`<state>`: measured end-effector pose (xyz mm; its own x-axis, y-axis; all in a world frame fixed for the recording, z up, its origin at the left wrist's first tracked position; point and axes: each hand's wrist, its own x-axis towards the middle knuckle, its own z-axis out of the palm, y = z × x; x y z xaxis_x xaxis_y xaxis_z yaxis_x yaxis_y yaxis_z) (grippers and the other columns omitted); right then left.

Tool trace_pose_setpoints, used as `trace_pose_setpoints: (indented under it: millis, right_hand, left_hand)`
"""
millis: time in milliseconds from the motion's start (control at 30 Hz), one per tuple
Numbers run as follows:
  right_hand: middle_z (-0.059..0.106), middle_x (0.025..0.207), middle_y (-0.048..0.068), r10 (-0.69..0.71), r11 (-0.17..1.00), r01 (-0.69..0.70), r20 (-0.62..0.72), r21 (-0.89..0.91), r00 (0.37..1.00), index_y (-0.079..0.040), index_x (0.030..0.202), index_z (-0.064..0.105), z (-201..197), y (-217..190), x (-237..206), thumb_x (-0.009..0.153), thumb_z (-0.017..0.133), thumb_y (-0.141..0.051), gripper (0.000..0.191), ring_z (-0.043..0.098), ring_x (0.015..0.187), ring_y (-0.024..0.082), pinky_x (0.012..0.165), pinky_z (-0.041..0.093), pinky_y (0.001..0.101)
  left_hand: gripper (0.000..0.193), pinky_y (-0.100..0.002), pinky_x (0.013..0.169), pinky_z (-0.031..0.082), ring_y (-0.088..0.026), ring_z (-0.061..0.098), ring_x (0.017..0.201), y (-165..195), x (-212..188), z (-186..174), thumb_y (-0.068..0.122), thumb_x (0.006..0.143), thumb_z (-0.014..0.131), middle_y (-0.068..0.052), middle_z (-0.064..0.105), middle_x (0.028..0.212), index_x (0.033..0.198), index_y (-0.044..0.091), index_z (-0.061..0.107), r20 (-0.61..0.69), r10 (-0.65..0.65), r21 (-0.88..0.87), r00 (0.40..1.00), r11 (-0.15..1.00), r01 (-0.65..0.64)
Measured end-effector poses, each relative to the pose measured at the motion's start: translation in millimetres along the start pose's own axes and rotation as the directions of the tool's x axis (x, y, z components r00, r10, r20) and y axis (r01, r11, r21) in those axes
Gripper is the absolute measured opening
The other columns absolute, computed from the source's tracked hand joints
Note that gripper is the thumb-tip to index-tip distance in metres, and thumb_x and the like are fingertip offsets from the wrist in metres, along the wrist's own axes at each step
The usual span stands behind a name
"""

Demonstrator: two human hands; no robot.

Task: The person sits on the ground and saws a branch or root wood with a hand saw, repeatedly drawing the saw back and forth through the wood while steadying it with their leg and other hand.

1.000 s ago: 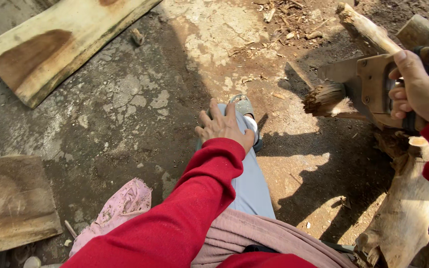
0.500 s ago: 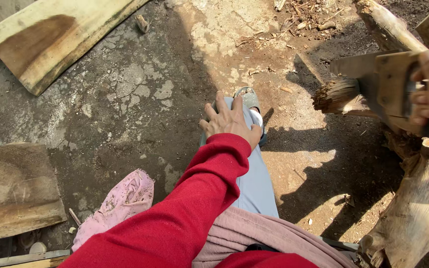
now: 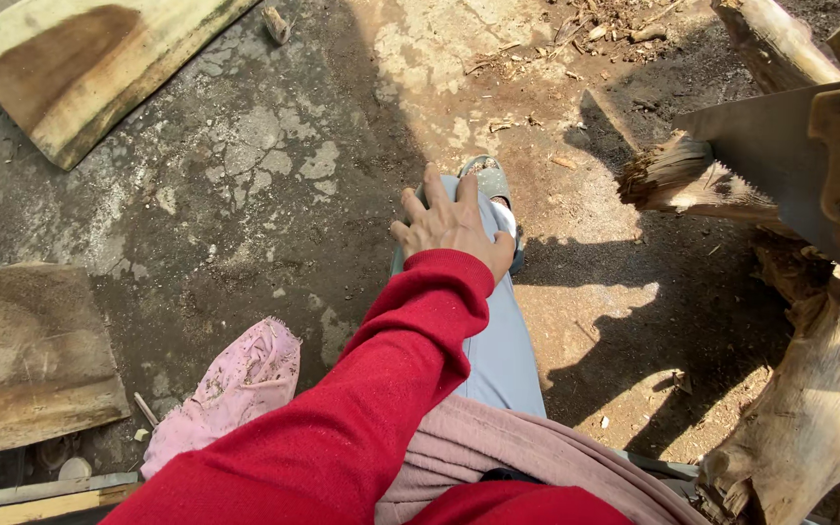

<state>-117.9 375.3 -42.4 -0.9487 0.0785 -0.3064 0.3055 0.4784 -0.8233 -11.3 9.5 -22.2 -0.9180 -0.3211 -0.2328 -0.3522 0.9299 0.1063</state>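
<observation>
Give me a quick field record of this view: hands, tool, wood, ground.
left hand: left hand in red sleeve, flat on light blue trouser knee, holding nothing
right hand: out of view
tool: grey steel handsaw blade with wooden handle, at right edge
wood: splintered pale log end beside blade; flat wooden plank upper left
ground: cracked concrete; pink cloth

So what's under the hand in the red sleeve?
The left hand lies flat on a knee in light blue-grey trousers. Past the fingers, a grey sandal peeks out on the concrete ground. The foot itself is mostly covered.
</observation>
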Motion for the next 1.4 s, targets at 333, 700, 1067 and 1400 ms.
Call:
trace_pose_setpoints:
  millis: [333, 700, 1067, 1400]
  right_hand:
    - [0.037, 0.061, -0.002, -0.075, 0.997, 0.075, -0.02, 0.0, 0.997, -0.006, 0.107, 0.048, 0.1, -24.5, -24.2, 0.118, 0.042, -0.045, 0.041, 0.037, 0.043, 0.01, 0.04, 0.04, 0.0319]
    - [0.04, 0.06, 0.0, -0.155, 0.985, 0.159, -0.058, 0.07, 0.986, -0.005, 0.102, 0.051, -0.4, -43.0, -54.2, 0.117, 0.046, -0.042, 0.041, 0.04, 0.043, 0.011, 0.04, 0.041, 0.0319]
    - [0.036, 0.066, 0.0, -0.039, 0.999, 0.037, -0.109, -0.023, 0.993, -0.001, 0.12, 0.045, -48.0, -68.6, -96.8, 0.113, 0.039, -0.056, 0.056, 0.028, 0.044, 0.009, 0.037, 0.029, 0.0293]
    - [0.047, 0.064, 0.002, -0.033, 0.998, 0.035, -0.05, 0.058, 0.998, -0.002, 0.104, 0.055, 10.3, -97.5, -84.1, 0.112, 0.048, -0.041, 0.04, 0.042, 0.046, 0.011, 0.046, 0.044, 0.0317]
  left_hand:
    - [0.076, -0.058, 0.102, 0.042, -0.044, 0.033, 0.14, 0.8, -5.1, -9.2, 0.046, 0.081, 0.066, -0.017, 0.024, 0.159, 0.148, 0.022, 0.041, 0.025, -0.002, -0.031, 1.0, 1.0, 0.003]
    - [0.077, -0.06, 0.104, 0.039, -0.044, 0.032, 0.141, 2.4, -6.8, -1.7, 0.044, 0.076, 0.069, -0.016, 0.023, 0.16, 0.146, 0.023, 0.043, -0.023, 0.011, -0.052, 1.0, 0.999, -0.012]
    - [0.074, -0.059, 0.103, 0.041, -0.043, 0.034, 0.139, 3.5, -12.0, -5.1, 0.043, 0.076, 0.068, -0.016, 0.025, 0.159, 0.143, 0.023, 0.046, -0.033, 0.013, -0.103, 0.999, 0.995, -0.016]
    - [0.074, -0.06, 0.106, 0.038, -0.042, 0.033, 0.141, 0.3, -11.4, -6.5, 0.045, 0.077, 0.068, -0.016, 0.025, 0.16, 0.144, 0.023, 0.045, -0.001, -0.002, -0.073, 1.0, 0.997, 0.002]
